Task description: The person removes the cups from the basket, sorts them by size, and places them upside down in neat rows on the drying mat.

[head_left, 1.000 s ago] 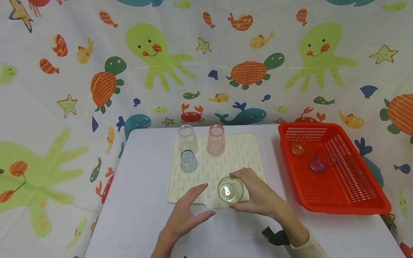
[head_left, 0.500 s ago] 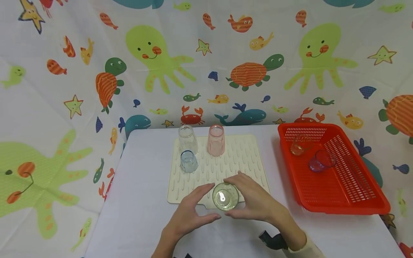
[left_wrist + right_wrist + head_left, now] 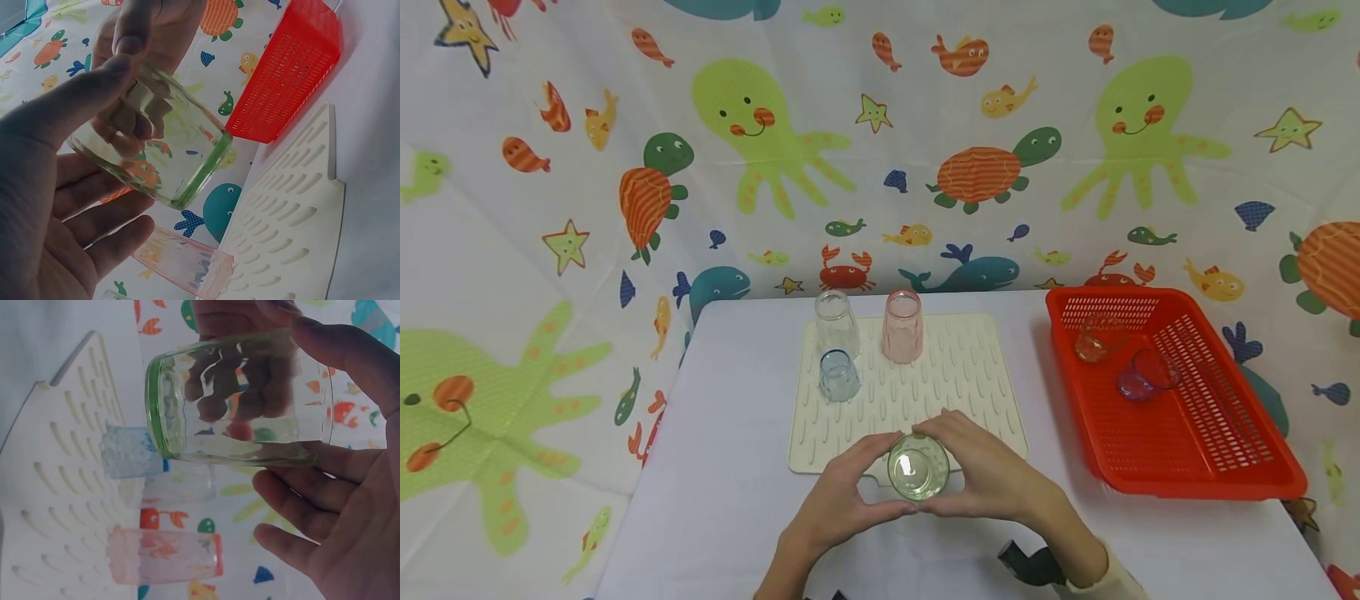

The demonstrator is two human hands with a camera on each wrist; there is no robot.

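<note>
A pale green drinking glass [image 3: 917, 468] is held above the front edge of a cream ribbed drying mat [image 3: 955, 379]. My left hand [image 3: 841, 504] grips it from the left, thumb and fingers curved around its side. From the right, my right hand [image 3: 992, 475] holds the same glass, and the two thumbs nearly meet at its near side. Both wrist views show the green glass [image 3: 169, 419] off the mat. On the mat's left part, a clear glass [image 3: 837, 325], a small blue glass [image 3: 839, 379] and a pink glass [image 3: 903, 329] stand apart from the hands.
At the right of the white table [image 3: 730, 400] sits a red plastic basket [image 3: 1180, 454]. Inside it lie an orange-tinted glass [image 3: 1093, 340] and a purple glass [image 3: 1142, 379]. A sea-animal print curtain [image 3: 865, 183] hangs behind and at the sides.
The green glass has come slightly left and nearer in the right hand. My left hand has moved right to meet it and now holds it too. The other glasses have not moved.
</note>
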